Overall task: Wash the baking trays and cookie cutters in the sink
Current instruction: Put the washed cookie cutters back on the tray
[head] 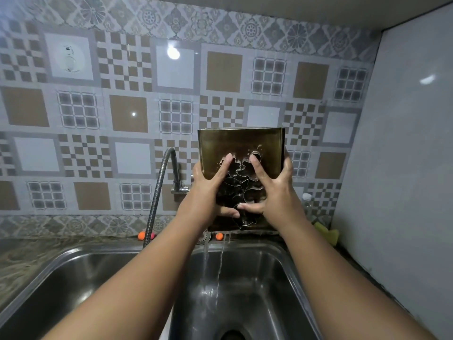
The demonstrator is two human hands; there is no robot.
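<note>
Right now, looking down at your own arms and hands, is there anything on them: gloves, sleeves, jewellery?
Nothing that this view shows. The left hand and the right hand are bare, with no gloves, rings or watch visible. Both forearms are uncovered all the way to the picture's bottom edge, so no sleeve appears.

Back wall [127, 114] is covered in patterned brown-and-grey tiles, lamp glare [173, 53] is reflected up top, plain side wall [404, 143] on the right.

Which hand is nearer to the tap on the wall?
Left. The left hand is just right of the tap; the right hand is farther right, across the tray.
</note>
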